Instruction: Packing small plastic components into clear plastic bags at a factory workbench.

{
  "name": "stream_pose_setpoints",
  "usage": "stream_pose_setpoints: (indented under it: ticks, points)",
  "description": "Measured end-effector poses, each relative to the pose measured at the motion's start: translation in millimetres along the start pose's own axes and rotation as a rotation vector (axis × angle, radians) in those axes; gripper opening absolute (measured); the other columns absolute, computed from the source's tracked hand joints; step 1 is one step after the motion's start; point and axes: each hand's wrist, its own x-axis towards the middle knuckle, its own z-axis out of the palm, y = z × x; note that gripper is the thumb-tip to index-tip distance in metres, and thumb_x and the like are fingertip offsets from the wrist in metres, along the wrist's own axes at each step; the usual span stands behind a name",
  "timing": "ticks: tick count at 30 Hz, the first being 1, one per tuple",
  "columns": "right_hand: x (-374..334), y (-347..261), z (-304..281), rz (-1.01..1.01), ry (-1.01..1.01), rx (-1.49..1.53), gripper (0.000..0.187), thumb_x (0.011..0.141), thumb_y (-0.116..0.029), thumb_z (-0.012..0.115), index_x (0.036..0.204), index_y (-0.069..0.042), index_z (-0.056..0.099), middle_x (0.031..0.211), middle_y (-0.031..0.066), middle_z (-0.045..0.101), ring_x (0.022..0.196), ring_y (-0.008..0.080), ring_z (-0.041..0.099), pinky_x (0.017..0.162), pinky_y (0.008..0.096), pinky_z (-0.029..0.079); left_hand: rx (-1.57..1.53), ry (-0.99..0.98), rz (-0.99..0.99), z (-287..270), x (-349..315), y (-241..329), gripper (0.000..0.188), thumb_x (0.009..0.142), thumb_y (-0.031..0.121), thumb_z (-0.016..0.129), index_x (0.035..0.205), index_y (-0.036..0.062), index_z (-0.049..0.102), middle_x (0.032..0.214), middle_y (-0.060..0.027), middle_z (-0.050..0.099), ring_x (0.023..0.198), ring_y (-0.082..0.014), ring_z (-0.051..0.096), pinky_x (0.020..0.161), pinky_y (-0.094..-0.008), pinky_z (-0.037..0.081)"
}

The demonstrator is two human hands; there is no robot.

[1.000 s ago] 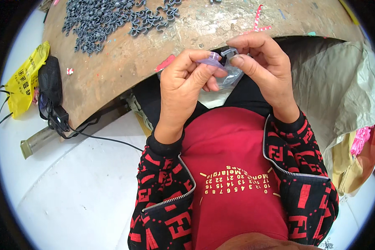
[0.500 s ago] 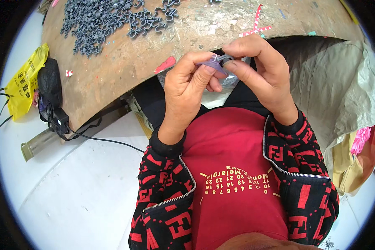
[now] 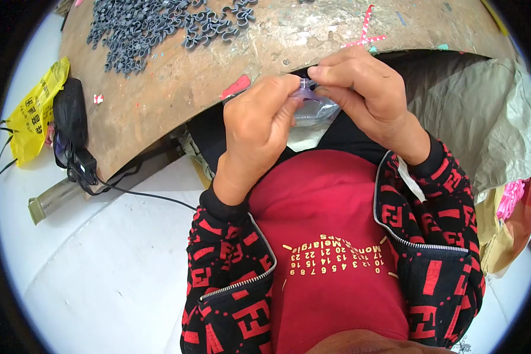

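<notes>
Above my lap, at the table's near edge, both hands meet fingertip to fingertip. My left hand is closed, pinching a small translucent purple plastic piece between thumb and forefinger. Opposite it, my right hand is also closed in a pinch, on a small grey plastic clip pressed against the purple piece. The fingers cover most of the clip. Behind and below the fingertips lies clear plastic, partly hidden by my hands.
A heap of grey curved clips covers the far left of the worn wooden table. Red scraps lie on it. At left hang a yellow bag and a black pouch with a cable. A pale sack lies at right.
My left hand has turned, its back now more upward, hiding more of the purple piece. The right fingers have moved slightly left and closed in, covering more of the grey clip.
</notes>
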Motion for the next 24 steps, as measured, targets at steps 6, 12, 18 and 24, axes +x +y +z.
stream_pose_setpoints:
  ticks: [6,12,18,24]
  points:
    - [5,12,-3,-0.237,-0.019,-0.084,0.026,0.069,0.004,0.068,0.093,0.000,0.062,0.082,0.0090,0.061,0.069,0.0209,0.058,0.062,0.0304,0.046,-0.378,-0.169,-0.356,-9,2,6,0.010,0.090,0.009,0.058,0.092,-0.0001,0.060,0.067,-0.0034,0.059,0.054,-0.0058,0.051,0.048,-0.0195,0.039]
    - [22,15,-12,-0.653,-0.164,-0.207,0.029,0.064,-0.005,0.067,0.092,0.000,0.062,0.081,0.0092,0.059,0.067,0.0226,0.057,0.062,0.0333,0.046,-0.914,-0.471,-0.565,-23,9,-12,0.017,0.094,0.018,0.054,0.091,0.0028,0.060,0.067,-0.0002,0.058,0.051,-0.0028,0.044,0.047,-0.0163,0.034]
    - [20,23,-6,-0.277,-0.189,-0.173,0.036,0.072,-0.004,0.070,0.107,-0.004,0.063,0.095,0.0090,0.061,0.083,0.0246,0.060,0.071,0.0313,0.048,-0.520,-0.293,-0.385,-23,15,-14,0.009,0.090,0.012,0.058,0.089,0.0042,0.061,0.069,-0.0014,0.059,0.054,-0.0079,0.050,0.049,-0.0224,0.040]
    - [22,36,8,-0.096,-0.187,-0.218,0.033,0.073,-0.009,0.071,0.104,-0.007,0.063,0.097,0.0085,0.059,0.089,0.0264,0.058,0.076,0.0349,0.046,0.341,-0.056,0.340,-26,33,-33,0.015,0.074,0.002,0.063,0.088,0.0066,0.063,0.081,-0.0065,0.060,0.068,-0.0241,0.059,0.058,-0.0315,0.047]
